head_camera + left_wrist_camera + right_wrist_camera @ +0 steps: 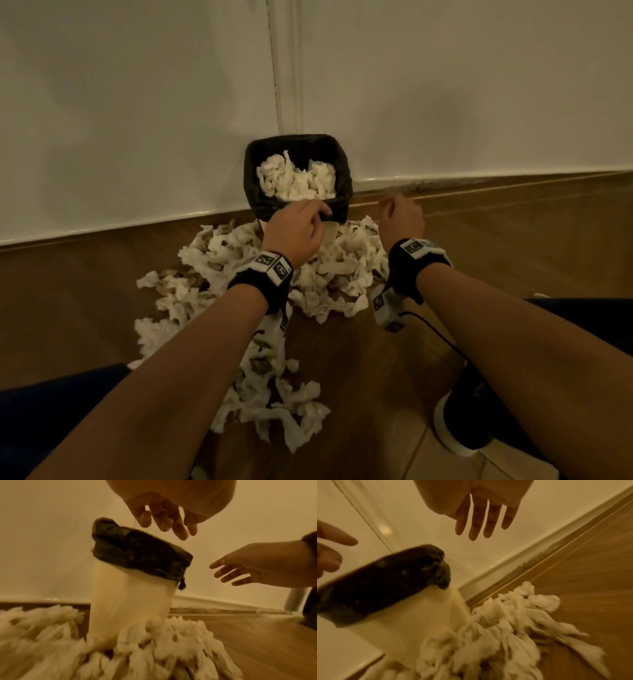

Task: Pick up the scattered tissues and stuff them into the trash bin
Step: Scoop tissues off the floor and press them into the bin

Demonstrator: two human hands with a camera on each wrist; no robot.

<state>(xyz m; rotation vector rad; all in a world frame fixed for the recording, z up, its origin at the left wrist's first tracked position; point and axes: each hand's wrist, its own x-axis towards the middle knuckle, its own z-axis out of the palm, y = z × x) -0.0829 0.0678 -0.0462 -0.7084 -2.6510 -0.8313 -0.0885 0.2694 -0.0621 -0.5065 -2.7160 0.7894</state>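
A white trash bin (pixel 334 214) with a black liner (pixel 253 164) stands against the wall, with crumpled tissues (pixel 298 181) heaped inside. Many more white tissues (pixel 219 260) lie scattered on the wooden floor in front of it. My left hand (pixel 298 226) hovers at the bin's front rim; in the left wrist view its fingers (pixel 164 520) hang relaxed above the liner (pixel 140 553) and hold nothing. My right hand (pixel 400 216) is just right of the bin, apart from it, with straight empty fingers (pixel 484 520). The bin's white body (pixel 130 595) (pixel 412 615) rises out of the tissue pile (pixel 163 635) (pixel 505 622).
The white wall (pixel 137 102) and its baseboard (pixel 479 178) run right behind the bin. Bare wooden floor (pixel 513 246) stretches to the right. My dark shoe (pixel 459 421) with a white sole and my dark trouser legs sit at the lower edges. A black cable (pixel 431 329) hangs from the right wristband.
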